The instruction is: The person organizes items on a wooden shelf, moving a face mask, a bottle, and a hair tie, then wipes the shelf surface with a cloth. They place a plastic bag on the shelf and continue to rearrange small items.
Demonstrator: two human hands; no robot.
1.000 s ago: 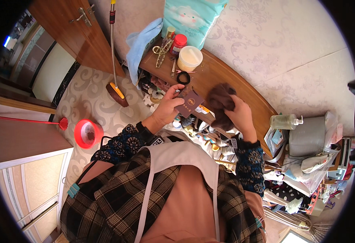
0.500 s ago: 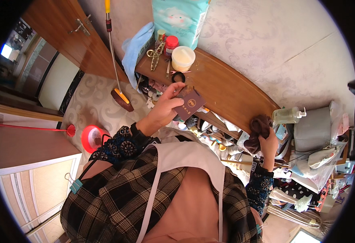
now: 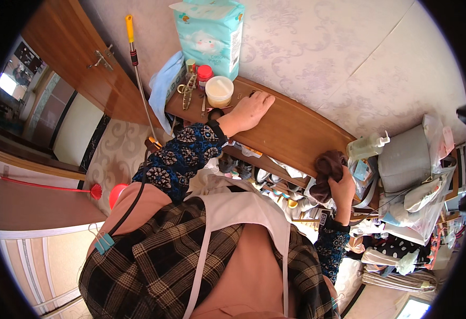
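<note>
My left hand (image 3: 250, 111) reaches across to the wooden top (image 3: 291, 118) of the cabinet, palm down with its fingers bent together. A small dark bit shows at its far side; what lies under the fingers is hidden. At the right end of the top, my right hand (image 3: 341, 187) grips a bunched dark brown cloth (image 3: 329, 169). A clear pump bottle (image 3: 367, 147) stands just beyond the cloth. Left of my left hand are a white tub (image 3: 219, 91), a red-lidded jar (image 3: 205, 75) and a hair claw clip (image 3: 189, 93).
A light-blue package (image 3: 209, 42) stands against the wall, beside a blue cloth (image 3: 165, 90). Shoes (image 3: 267, 175) crowd the shelves below the top. A broom (image 3: 137, 69) leans near the wooden door (image 3: 79, 53). Right of the bottle sits a grey bag (image 3: 403, 159) among plastic bags.
My left hand has moved right and away from me onto the wooden top. The dark card it held up is out of sight. My right hand keeps hold of the brown cloth.
</note>
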